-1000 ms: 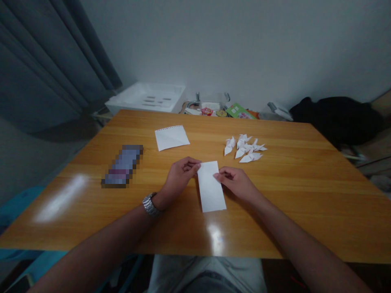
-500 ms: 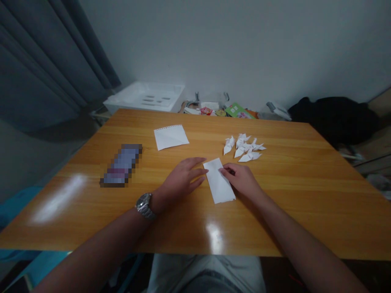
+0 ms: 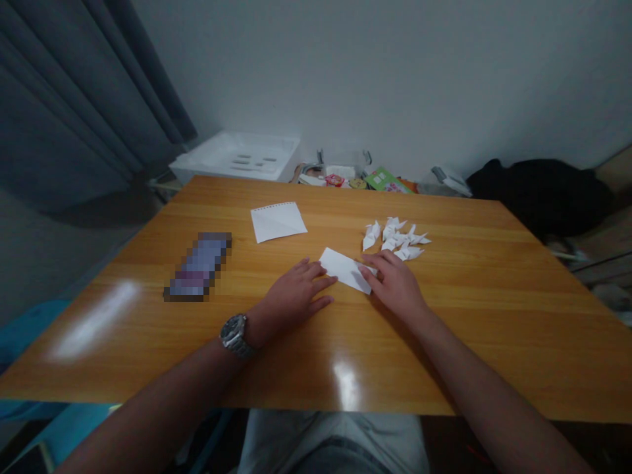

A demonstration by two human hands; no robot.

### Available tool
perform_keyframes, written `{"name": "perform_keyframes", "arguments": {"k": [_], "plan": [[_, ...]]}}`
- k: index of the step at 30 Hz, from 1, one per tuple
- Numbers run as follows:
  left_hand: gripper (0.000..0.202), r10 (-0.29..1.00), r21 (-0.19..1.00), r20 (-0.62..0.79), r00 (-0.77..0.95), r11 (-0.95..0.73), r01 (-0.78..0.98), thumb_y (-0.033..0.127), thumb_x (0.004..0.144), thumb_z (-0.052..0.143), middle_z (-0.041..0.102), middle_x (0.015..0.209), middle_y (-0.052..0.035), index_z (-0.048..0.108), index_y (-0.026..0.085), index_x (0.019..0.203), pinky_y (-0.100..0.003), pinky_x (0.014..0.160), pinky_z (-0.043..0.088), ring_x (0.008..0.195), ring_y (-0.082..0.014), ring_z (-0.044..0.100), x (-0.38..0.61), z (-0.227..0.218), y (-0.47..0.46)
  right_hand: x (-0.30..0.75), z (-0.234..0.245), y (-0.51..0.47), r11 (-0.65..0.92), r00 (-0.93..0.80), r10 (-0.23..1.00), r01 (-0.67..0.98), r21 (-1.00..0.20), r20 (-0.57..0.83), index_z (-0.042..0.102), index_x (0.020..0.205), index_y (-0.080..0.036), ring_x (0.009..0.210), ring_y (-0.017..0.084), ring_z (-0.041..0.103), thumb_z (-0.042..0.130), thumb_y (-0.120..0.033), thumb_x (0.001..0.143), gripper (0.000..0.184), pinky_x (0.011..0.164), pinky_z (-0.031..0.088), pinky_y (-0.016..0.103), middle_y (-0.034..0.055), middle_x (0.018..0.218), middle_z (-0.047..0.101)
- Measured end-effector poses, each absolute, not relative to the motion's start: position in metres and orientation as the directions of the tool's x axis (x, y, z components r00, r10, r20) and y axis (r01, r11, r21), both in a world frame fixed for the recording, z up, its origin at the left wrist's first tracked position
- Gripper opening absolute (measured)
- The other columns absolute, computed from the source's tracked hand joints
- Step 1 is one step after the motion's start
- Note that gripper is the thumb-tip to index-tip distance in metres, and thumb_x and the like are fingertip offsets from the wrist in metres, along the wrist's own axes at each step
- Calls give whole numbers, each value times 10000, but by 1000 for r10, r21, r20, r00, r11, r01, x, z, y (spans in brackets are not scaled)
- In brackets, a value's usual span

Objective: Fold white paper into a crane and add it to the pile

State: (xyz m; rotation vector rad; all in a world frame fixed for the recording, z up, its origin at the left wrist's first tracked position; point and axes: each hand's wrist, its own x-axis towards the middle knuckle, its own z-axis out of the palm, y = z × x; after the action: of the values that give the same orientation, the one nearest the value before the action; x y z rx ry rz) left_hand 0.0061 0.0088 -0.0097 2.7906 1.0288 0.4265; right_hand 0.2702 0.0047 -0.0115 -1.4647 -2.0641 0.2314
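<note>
White paper (image 3: 345, 270), folded into a narrow rectangle, lay slantwise over the middle of the table (image 3: 469, 329), its left end farther from the person than its right. The right hand (image 3: 396, 282) had its grip clamped on the right end of that rectangle, the thumb lying over the upper face and the fingers round by the far edge. The left hand (image 3: 293, 289) was palm down beside the left end with its grip apart: the fingers were spread, their tips at the edge of the paper, though I could not tell how firmly they touched it. A metal watch (image 3: 235, 334) circled the left wrist. Just beyond the right hand sat a cluster of folded paper birds (image 3: 371, 235), white and pointed, set close together. Farther back and to the left was a flat sheet (image 3: 279, 222) with a row of holes along its far edge. A phone (image 3: 200, 266), blurred into blocks, rested on the left part of the table. Past the far edge stood a white tray (image 3: 286, 169) with slots in it, a green packet (image 3: 388, 179) and, to the right, a dark heap (image 3: 538, 194).
</note>
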Motion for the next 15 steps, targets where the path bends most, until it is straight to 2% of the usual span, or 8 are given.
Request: {"name": "perform_keyframes", "arguments": {"k": [3, 7, 11, 15], "plan": [[434, 696, 194, 214, 686, -718, 668, 439, 1001, 535, 622, 1240, -122, 624, 201, 1353, -467, 1133, 408, 1195, -278, 566, 7, -7, 4, 262, -8, -2, 511, -379, 849, 768, -387, 369, 668, 1311, -193, 1169, 295, 610, 493, -368, 1024, 379, 1029, 492, 458, 146, 1249, 670], [445, 729, 201, 202, 654, -685, 701, 422, 1007, 524, 614, 1243, -121, 575, 205, 1392, -420, 1002, 496, 1142, -277, 579, 9, -7, -2, 247, -10, -13, 619, -562, 785, 735, -277, 261, 569, 1430, -158, 1361, 301, 511, 475, -377, 1036, 460, 1165, 401, 480, 153, 1485, 553], [472, 742, 162, 181, 645, -670, 725, 368, 1007, 533, 598, 1332, -131, 519, 221, 1455, -469, 1077, 432, 1215, -295, 567, 12, -7, -7, 238, -15, -20, 593, -569, 805, 770, -237, 168, 519, 1475, -116, 1393, 317, 498, 456, -415, 1039, 533, 1177, 404, 481, 177, 1538, 497], [452, 756, 110, 161, 634, -652, 750, 318, 1033, 482, 583, 1402, -137, 497, 219, 1474, -514, 1147, 344, 1325, -303, 517, 14, -6, -12, 237, -16, -23, 578, -558, 816, 787, -215, 150, 494, 1500, -121, 1421, 318, 471, 441, -422, 1040, 552, 1190, 392, 485, 169, 1566, 464]]}}
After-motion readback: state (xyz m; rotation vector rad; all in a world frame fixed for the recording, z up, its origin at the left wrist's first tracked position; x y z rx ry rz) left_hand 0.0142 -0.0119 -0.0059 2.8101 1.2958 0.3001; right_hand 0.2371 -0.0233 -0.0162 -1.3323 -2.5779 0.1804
